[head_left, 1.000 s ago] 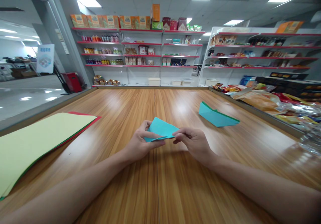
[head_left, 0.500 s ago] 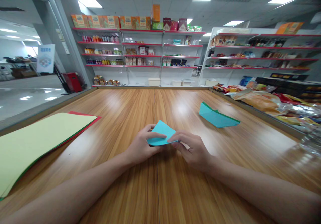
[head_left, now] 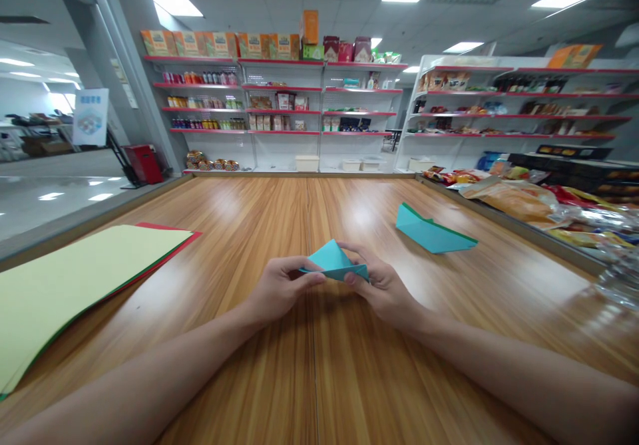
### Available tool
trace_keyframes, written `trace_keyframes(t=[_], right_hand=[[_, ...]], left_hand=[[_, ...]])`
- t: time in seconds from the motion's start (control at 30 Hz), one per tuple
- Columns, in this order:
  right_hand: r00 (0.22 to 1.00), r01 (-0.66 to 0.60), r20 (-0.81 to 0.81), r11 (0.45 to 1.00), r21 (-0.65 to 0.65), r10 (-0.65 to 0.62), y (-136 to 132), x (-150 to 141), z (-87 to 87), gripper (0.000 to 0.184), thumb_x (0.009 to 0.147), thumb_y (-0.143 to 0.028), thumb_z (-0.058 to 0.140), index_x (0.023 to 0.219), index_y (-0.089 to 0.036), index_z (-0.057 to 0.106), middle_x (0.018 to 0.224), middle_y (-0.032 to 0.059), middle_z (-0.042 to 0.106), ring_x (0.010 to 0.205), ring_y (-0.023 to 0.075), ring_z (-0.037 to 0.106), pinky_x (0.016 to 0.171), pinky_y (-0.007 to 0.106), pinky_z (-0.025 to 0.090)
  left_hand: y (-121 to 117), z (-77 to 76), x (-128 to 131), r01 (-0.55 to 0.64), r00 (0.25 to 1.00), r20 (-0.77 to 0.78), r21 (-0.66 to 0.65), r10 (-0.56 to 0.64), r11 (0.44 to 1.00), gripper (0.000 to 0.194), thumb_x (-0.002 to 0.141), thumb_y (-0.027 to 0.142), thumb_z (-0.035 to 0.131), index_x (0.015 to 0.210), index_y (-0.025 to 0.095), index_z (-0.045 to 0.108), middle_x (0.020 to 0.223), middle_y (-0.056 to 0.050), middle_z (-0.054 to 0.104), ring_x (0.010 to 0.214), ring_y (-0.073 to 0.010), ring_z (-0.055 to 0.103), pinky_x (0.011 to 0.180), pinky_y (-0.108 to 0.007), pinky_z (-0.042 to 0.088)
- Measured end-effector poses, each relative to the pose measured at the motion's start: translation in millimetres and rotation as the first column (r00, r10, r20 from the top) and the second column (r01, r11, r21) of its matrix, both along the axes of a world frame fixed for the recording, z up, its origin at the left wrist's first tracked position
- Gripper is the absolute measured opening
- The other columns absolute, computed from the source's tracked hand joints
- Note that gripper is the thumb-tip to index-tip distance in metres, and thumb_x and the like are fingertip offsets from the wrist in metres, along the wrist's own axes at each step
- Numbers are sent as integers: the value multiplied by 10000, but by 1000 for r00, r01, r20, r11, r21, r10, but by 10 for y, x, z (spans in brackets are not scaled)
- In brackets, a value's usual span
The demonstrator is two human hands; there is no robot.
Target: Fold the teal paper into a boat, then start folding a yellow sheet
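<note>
Between my two hands is a folded piece of blue paper (head_left: pixel 331 257), its peak pointing away from me and a folded band along its near edge. My left hand (head_left: pixel 283 287) pinches its left end between thumb and fingers. At the right end, my right hand (head_left: pixel 382 287) grips it, thumb on the near band and fingers behind. My fingers cover both ends of the paper. Farther off to the right, a folded blue paper boat (head_left: pixel 435 235) with a green edge rests on the table.
A stack of coloured paper sheets (head_left: pixel 100 265), pale yellow on top with green and red below, lies on the left of the wooden table (head_left: pixel 239 378). Bagged snacks (head_left: pixel 524 199) and clear plastic (head_left: pixel 622 285) are at the right edge. Stocked shelves (head_left: pixel 279 109) stand beyond.
The blue paper has been turned and tilted between my hands, so its peak now points up and a near band shows. My right thumb has moved onto that band. The paper boat stays put.
</note>
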State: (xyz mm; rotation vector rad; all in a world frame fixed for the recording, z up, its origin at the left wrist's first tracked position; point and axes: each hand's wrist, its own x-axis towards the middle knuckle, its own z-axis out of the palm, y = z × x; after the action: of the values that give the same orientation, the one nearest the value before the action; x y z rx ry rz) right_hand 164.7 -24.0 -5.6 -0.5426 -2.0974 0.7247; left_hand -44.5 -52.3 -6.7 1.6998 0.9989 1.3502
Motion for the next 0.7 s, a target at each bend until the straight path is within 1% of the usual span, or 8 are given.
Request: trace_keyframes(t=[0.07, 0.1, 0.2, 0.27, 0.37, 0.47, 0.6, 0.7], right_hand=[[998, 55, -39, 998, 11, -55, -3, -26, 7, 252, 938, -333, 495, 858, -240, 715, 964, 59, 678, 1265, 233, 408, 1054, 479, 318], [995, 87, -54, 996, 17, -86, -8, -39, 9, 253, 935, -331, 501, 836, -235, 714, 967, 63, 676, 1265, 236, 407, 1052, 480, 315], [984, 159, -85, 987, 28, -156, -29, -71, 10, 254, 926, -321, 521, 785, -219, 706, 1022, 77, 658, 1253, 244, 420, 1029, 474, 332], [980, 183, -89, 982, 37, -179, -39, -78, 9, 253, 925, -315, 522, 783, -213, 704, 1076, 85, 640, 1243, 246, 431, 1012, 465, 347], [974, 215, -77, 976, 46, -211, -42, -62, 9, 246, 926, -314, 517, 809, -208, 706, 1160, 91, 606, 1216, 252, 457, 998, 460, 358], [970, 234, -79, 971, 46, -230, -36, -24, 8, 230, 923, -308, 519, 830, -208, 703, 1183, 89, 594, 1183, 252, 487, 979, 456, 374], [973, 220, -80, 973, 69, -215, -33, 10, -5, 230, 912, -290, 535, 773, -199, 694, 1179, 97, 591, 1169, 258, 492, 959, 456, 390], [977, 209, -69, 975, 77, -204, -37, 1, -14, 247, 907, -294, 542, 743, -194, 698, 1251, 100, 549, 1134, 257, 511, 951, 455, 402]], left_hand=[[3, 6, 31, -78, 993, 84, -33, 80, 996, 105, 723, 252, 731, 698, 150, 720, 624, -15, 680, 610, -130, 616, 612, -228, 496], [2, 13, 49, -94, 985, 143, -60, 101, 994, 107, 712, 248, 741, 691, 146, 717, 634, -18, 686, 623, -137, 633, 638, -245, 524], [-13, 45, 103, -86, 946, 298, -148, 127, 985, 153, 686, 258, 766, 668, 125, 693, 636, -17, 680, 629, -148, 658, 665, -297, 588], [-28, 67, 126, -89, 926, 348, -182, 148, 979, 194, 666, 258, 784, 646, 114, 657, 614, -7, 664, 614, -147, 660, 643, -311, 609], [-41, 88, 130, -104, 902, 395, -188, 172, 977, 279, 639, 239, 808, 609, 128, 554, 587, 19, 644, 591, -147, 662, 587, -313, 621], [-38, 84, 102, -98, 909, 389, -155, 152, 983, 337, 650, 230, 801, 596, 144, 480, 629, 16, 662, 626, -151, 674, 570, -291, 621], [-42, 57, 76, -45, 952, 298, -115, 77, 992, 269, 676, 217, 782, 671, 145, 522, 673, 7, 683, 626, -130, 670, 596, -257, 610], [-63, 59, 86, -40, 963, 261, -99, 65, 994, 264, 699, 224, 764, 634, 138, 523, 698, -12, 694, 629, -121, 669, 613, -240, 606]])
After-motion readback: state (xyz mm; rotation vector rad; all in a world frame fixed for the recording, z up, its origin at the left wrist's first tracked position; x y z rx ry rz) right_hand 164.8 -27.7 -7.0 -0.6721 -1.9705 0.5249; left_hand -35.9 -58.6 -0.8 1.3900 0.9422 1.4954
